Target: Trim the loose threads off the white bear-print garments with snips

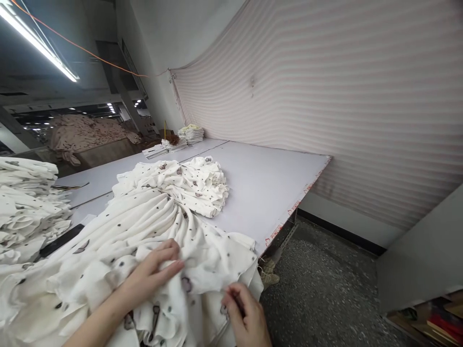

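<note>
In the head view, the near end of the white printed cloth (133, 217) runs out of sight below, as does the wrist of the right hand (248, 313); a dark flat object (63, 239) lies half tucked beside the cloth, too covered to name, and the white pile (29, 207) is cut off at the left; the cloth is gathered over the tabletop (267, 178), directly under the left hand (155, 265), whose bent fingers rest on it, thumb apart; the right fingers curl at its near right edge, thumb and forefinger close, though I cannot tell whether they pinch it.
</note>
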Motion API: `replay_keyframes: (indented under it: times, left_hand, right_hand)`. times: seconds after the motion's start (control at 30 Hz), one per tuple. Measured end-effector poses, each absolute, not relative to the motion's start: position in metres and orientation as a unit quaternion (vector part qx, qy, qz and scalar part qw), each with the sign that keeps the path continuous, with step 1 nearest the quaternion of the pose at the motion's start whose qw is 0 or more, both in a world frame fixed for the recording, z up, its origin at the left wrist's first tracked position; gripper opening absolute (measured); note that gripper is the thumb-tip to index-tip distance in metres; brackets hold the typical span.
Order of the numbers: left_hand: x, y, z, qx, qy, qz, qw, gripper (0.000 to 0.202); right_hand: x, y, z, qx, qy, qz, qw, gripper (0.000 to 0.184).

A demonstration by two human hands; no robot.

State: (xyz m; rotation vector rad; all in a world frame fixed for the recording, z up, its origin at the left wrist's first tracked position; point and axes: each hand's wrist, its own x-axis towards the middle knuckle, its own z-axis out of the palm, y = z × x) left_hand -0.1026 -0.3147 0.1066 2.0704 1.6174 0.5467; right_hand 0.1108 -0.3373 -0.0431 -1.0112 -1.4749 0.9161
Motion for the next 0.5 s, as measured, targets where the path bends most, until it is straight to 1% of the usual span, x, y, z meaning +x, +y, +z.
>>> replay_keyframes:
  times: [0.07,0.1,0.17,0.2,0.23,0.27,0.3,0.33,0.37,0.4,0.43,0.47,0.5]
  left_hand:
    - [-0.117,-0.324,0.107,0.743,0.591,0.238,0.207,0.03]
    - [-0.118,-0.327,0.107,0.753,0.579,0.239,0.201,0.028]
    - [-0.111,-0.329,0.105,0.785,0.56,0.184,0.191,0.027]
    - [-0.103,-0.327,0.105,0.793,0.564,0.135,0.184,0.025]
    - [-0.093,-0.325,0.104,0.794,0.578,0.083,0.169,0.022]
    - [-0.082,-0.322,0.104,0.789,0.595,0.031,0.149,0.022]
    - [-0.071,-0.32,0.102,0.781,0.611,-0.018,0.125,0.028]
    - [-0.06,-0.317,0.099,0.775,0.621,-0.06,0.101,0.04]
    - [-0.049,-0.315,0.096,0.775,0.621,-0.09,0.075,0.051]
    - [-0.04,-0.314,0.09,0.778,0.616,-0.109,0.048,0.06]
    - [-0.032,-0.314,0.084,0.783,0.61,-0.118,0.023,0.064]
    - [-0.025,-0.314,0.078,0.788,0.604,-0.118,0.003,0.062]
    - [-0.021,-0.315,0.071,0.795,0.597,-0.11,-0.012,0.052]
  right_hand:
    - [0.126,-0.328,-0.051,-0.474,-0.604,0.368,0.526,0.021]
    - [0.133,-0.323,-0.054,-0.496,-0.605,0.358,0.51,0.027]
    - [0.142,-0.313,-0.055,-0.511,-0.631,0.348,0.468,0.045]
    - [0.145,-0.308,-0.054,-0.505,-0.649,0.349,0.45,0.049]
    - [0.146,-0.305,-0.052,-0.495,-0.664,0.351,0.437,0.047]
    - [0.146,-0.303,-0.048,-0.485,-0.675,0.354,0.429,0.04]
    - [0.145,-0.302,-0.044,-0.476,-0.683,0.358,0.424,0.03]
    - [0.144,-0.301,-0.04,-0.469,-0.686,0.362,0.423,0.021]
    - [0.143,-0.301,-0.037,-0.465,-0.684,0.366,0.426,0.016]
    - [0.143,-0.301,-0.034,-0.463,-0.68,0.371,0.43,0.015]
    - [0.144,-0.301,-0.031,-0.462,-0.676,0.376,0.434,0.015]
    - [0.145,-0.3,-0.029,-0.462,-0.671,0.381,0.437,0.015]
    - [0.146,-0.299,-0.027,-0.463,-0.666,0.385,0.441,0.015]
